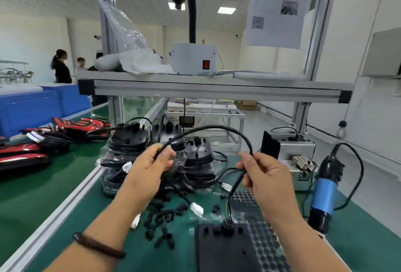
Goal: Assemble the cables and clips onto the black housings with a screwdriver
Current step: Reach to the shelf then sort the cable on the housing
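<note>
Here both hands up: left hand (pixel 147 169) and right hand (pixel 268 176) fingers pinch arched black cable (pixel 217 129) above housing (pixel 223 250) on bench (pixel 54 189).

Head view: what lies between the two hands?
A black cable arches from left hand to right hand, stacked black housings behind it; head view.

The flat black plastic housing (pixel 223 250) runs off the bottom edge. The thin black cable (pixel 217 129) disappears among the curled fingers of the left hand (pixel 147 174), so its end is hidden. Print on the hanging white paper sheet (pixel 275 6) is too blurred to read.
</note>
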The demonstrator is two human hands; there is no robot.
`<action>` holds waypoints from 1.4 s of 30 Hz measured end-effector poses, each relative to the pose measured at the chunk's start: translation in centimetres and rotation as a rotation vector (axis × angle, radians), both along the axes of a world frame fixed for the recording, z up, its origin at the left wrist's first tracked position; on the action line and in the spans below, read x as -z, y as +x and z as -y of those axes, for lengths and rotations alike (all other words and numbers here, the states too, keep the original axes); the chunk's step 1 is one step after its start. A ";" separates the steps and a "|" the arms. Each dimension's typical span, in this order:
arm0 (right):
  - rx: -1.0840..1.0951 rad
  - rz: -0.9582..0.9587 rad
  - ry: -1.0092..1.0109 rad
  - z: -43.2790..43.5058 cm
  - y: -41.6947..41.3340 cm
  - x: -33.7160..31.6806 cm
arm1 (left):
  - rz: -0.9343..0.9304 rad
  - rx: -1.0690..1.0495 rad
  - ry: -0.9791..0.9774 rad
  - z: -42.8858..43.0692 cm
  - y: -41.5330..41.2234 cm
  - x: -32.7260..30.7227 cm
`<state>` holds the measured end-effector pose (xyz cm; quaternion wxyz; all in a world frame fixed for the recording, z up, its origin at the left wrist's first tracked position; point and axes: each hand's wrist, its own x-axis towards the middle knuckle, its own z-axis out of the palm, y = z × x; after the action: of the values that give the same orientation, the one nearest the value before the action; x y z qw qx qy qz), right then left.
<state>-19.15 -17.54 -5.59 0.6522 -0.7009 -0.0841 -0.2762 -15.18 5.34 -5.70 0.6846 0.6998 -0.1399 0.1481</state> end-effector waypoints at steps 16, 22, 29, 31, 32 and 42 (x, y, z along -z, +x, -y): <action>-0.004 0.014 0.056 -1.4 2.4 -0.1 | -0.146 0.258 -0.424 -0.4 1.5 1.4; 0.058 -0.059 0.278 -0.2 3.7 0.5 | -0.157 0.350 -0.188 -2.3 0.5 4.7; 0.056 -0.049 0.509 0.2 4.0 1.5 | 0.005 0.080 -0.282 -2.2 1.2 3.6; 0.054 -0.078 0.551 0.3 4.0 1.9 | 0.002 0.032 -0.196 -1.5 1.3 3.4; 0.059 -0.100 0.529 0.3 3.9 1.9 | 0.000 0.039 -0.164 -1.1 1.3 3.1; 0.111 0.136 -0.241 -3.8 -0.5 -1.5 | -0.008 0.559 -0.254 5.4 0.9 -0.9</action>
<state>-19.64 -13.71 -4.10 0.5398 -0.7574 -0.1220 -0.3466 -14.26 -0.04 -4.84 0.7815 0.5436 -0.3044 -0.0324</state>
